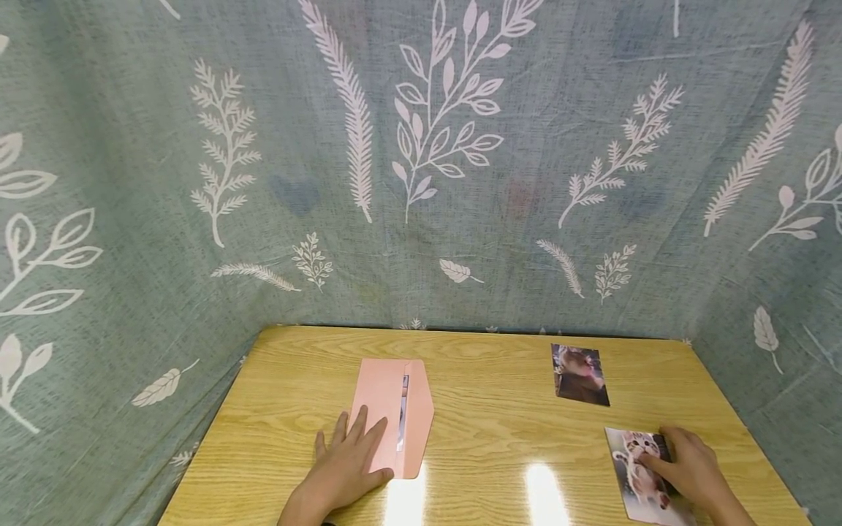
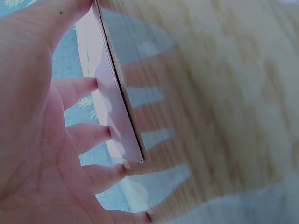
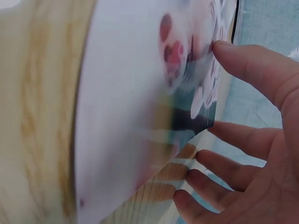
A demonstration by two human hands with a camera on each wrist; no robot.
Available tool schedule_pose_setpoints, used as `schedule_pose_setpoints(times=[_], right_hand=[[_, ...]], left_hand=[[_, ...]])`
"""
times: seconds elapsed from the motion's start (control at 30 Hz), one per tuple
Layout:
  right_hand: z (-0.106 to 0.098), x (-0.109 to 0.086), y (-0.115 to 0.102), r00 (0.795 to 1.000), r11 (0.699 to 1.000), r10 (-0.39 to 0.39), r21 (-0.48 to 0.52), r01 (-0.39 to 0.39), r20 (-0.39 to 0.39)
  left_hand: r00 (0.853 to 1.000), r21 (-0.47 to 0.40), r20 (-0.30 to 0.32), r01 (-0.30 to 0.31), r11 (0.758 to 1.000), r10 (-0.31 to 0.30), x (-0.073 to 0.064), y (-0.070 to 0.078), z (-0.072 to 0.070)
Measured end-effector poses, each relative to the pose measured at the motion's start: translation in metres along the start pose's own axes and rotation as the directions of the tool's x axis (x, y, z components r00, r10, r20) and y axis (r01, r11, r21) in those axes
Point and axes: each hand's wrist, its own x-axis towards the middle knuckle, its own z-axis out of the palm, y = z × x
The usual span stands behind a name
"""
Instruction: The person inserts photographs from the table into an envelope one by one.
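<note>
On the left of the wooden table lies a pink envelope, its pointed flap spread to the right. A narrow strip of a picture shows in its opening. My left hand rests on its lower left part with fingers spread; in the left wrist view several fingertips touch the table beside the envelope. At the right, my right hand pinches the right edge of a kitten photo card, thumb on its face and index finger at the edge. Its other fingertips touch the table in the right wrist view.
A second, darker animal photo card lies flat behind the kitten card, toward the table's back right. Green cloth printed with white leaves hangs behind and at both sides of the table. Two bright reflections shine near the front.
</note>
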Motion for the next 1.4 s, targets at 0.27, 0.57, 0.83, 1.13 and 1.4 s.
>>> schedule_pose_setpoints(times=[0.27,0.57,0.83,1.13,1.4], right_hand=[[-0.001,-0.001,-0.001,0.998,0.998,0.053,0.014,-0.054,0.024],[-0.005,-0.004,-0.001,0.998,0.995,0.017,0.102,-0.01,-0.06],[-0.009,-0.012,-0.008,0.993,0.968,0.06,0.247,-0.034,-0.099],[-0.015,-0.012,-0.016,0.993,0.927,0.113,0.364,-0.094,-0.032],[-0.014,-0.014,-0.027,0.985,0.756,0.168,0.636,-0.152,0.036]], left_hand=[[1.0,-0.013,-0.003,0.002,1.0,-0.002,0.0,0.0,-0.001],[1.0,0.005,-0.002,0.005,1.0,-0.005,-0.001,0.0,0.0],[1.0,0.0,-0.002,0.005,1.0,-0.005,0.0,-0.001,0.001],[1.0,0.007,-0.005,0.003,1.0,-0.003,0.0,-0.001,0.002],[1.0,-0.005,-0.003,0.005,1.0,-0.005,0.0,-0.001,0.0]])
